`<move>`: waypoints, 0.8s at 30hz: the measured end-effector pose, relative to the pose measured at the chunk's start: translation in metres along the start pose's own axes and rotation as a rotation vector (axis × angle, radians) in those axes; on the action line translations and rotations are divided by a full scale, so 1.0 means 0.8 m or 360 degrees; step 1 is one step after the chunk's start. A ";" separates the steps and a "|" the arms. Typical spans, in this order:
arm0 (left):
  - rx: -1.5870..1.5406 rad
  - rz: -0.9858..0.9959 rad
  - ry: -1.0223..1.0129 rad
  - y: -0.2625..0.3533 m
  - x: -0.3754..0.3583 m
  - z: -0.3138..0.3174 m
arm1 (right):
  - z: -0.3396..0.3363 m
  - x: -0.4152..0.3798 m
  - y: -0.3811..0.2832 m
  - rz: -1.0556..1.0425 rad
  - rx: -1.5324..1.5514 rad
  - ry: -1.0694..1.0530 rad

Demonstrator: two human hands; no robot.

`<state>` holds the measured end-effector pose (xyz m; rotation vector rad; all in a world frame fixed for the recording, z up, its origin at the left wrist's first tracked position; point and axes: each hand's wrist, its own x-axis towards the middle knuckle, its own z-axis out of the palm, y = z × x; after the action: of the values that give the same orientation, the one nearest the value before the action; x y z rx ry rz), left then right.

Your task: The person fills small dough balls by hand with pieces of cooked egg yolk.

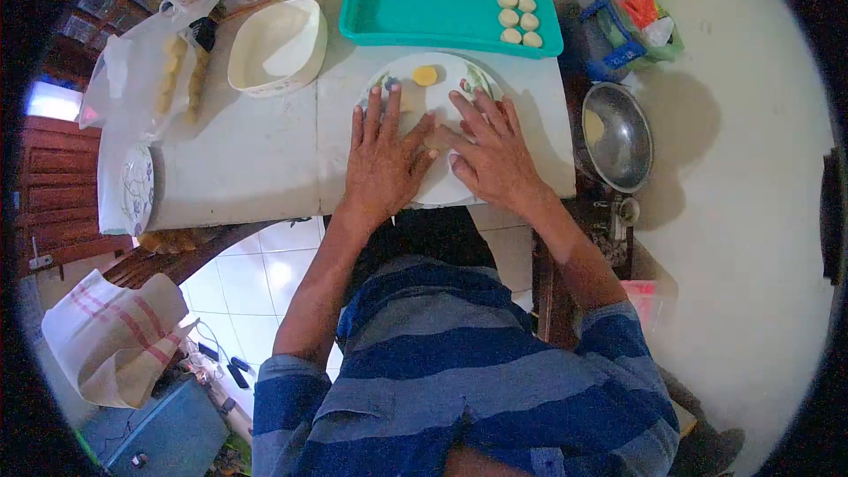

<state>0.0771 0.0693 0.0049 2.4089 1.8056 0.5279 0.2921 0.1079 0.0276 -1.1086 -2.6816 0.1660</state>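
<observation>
Head view: left hand (382, 163) and right hand (499, 155) are both spread out over the plate (440, 185), palms down, can't tell if anything's under them. The yellow lump (425, 76) sits near the plate's far edge, just past both. My guess: light, soft, dents easily, maybe a bit greasy, so I'd pinch it gently by the sides, not press the top

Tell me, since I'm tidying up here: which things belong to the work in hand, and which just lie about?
Likely in use:
white plate
yellow piece on it
teal tray
pale balls in the tray

Likely lying about:
red-striped cloth
blue box below it
dark items on the floor
</observation>
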 end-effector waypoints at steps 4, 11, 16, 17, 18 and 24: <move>-0.0019 -0.0104 0.0017 0.002 -0.007 -0.001 | 0.002 0.000 -0.003 -0.0015 0.0058 -0.0021; -0.0074 -0.0077 -0.0027 0.010 -0.015 -0.002 | 0.007 0.006 0.009 0.0015 -0.0044 0.0007; -0.0029 -0.0025 -0.0043 0.005 -0.020 -0.002 | 0.004 0.004 0.007 0.0025 -0.0082 -0.0002; -0.0003 -0.0021 -0.0040 0.004 -0.021 -0.004 | 0.003 0.002 0.006 0.0045 -0.0094 -0.0022; 0.0022 -0.0018 -0.0036 0.004 -0.022 -0.006 | 0.003 0.001 0.005 0.0064 -0.0107 -0.0043; -0.0065 0.0029 -0.0065 0.007 -0.032 -0.008 | 0.006 -0.006 0.000 0.0004 0.0063 0.0096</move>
<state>0.0739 0.0421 0.0069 2.3934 1.7414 0.5081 0.2941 0.1043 0.0221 -1.0874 -2.6129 0.1821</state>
